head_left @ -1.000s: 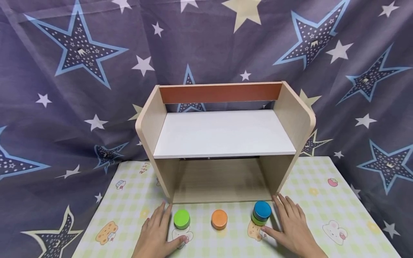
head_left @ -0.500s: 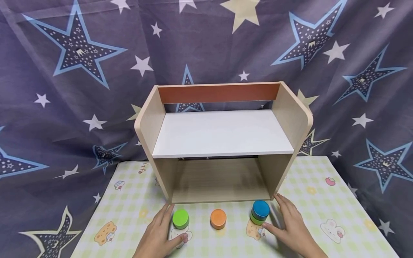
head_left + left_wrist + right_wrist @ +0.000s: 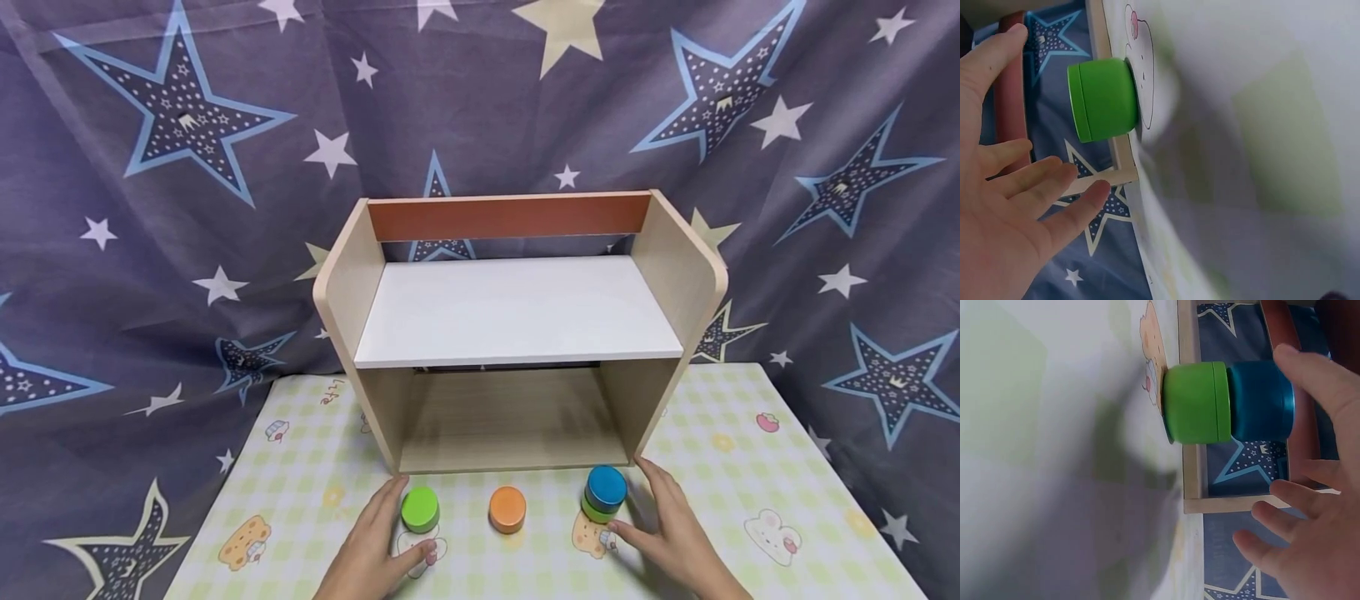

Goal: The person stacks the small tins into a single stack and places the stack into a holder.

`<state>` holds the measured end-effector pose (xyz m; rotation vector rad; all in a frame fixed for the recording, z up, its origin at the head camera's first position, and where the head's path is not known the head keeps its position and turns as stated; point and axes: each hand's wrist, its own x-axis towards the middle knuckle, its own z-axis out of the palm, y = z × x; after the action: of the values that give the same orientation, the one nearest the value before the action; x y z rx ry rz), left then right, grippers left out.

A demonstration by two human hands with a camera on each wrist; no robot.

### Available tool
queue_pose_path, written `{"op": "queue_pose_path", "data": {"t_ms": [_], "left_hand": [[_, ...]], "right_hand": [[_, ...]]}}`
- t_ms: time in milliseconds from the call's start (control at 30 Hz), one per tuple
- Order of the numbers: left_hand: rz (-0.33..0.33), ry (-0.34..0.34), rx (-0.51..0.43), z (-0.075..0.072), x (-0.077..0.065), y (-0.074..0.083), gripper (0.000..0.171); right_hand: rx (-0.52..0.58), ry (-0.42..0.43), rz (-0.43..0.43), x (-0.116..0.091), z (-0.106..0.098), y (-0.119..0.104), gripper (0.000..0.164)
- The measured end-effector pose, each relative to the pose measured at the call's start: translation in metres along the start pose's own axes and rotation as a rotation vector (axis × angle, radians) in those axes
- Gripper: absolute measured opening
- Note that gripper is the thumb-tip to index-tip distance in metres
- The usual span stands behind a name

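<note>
In the head view my left hand (image 3: 372,542) lies to the left of a small round green jar (image 3: 420,509), fingers extended and thumb pointing right in front of it. The left wrist view shows a gap between this hand and the jar (image 3: 1102,100). An orange round jar (image 3: 507,509) stands in the middle. To its right, a blue jar (image 3: 606,488) sits on top of another green jar (image 3: 597,511). My right hand (image 3: 678,533) is beside this stack, fingers extended, its thumb tip near the lower jar. Whether that thumb touches the stack, I cannot tell.
Behind the jars stands a wooden shelf unit (image 3: 517,312) with a white middle board and a reddish back strip. It rests on a green-and-white checked tablecloth (image 3: 727,483). A dark star-patterned curtain (image 3: 487,92) hangs behind.
The fingers of both hands have drawn closer together, and the left hand has shifted slightly right. The head view has moved a little. The jars have stayed in place.
</note>
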<state>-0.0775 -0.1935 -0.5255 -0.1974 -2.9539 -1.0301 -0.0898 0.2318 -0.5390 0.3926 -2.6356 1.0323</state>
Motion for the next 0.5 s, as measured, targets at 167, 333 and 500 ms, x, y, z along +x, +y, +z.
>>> {"op": "queue_pose_path", "data": {"t_ms": [167,333,500], "left_hand": [[0.001,-0.008,-0.042,0.003,0.002,-0.002,0.094],[-0.007,-0.029,-0.087,0.006,0.004,-0.004,0.091],[-0.016,-0.056,-0.099,0.007,0.005,-0.003,0.088]], "right_hand": [[0.040,-0.011,0.025,0.000,0.005,0.001,0.097],[0.049,-0.033,0.056,-0.001,0.009,0.001,0.093],[0.113,-0.062,0.084,0.000,0.014,0.001,0.092]]}}
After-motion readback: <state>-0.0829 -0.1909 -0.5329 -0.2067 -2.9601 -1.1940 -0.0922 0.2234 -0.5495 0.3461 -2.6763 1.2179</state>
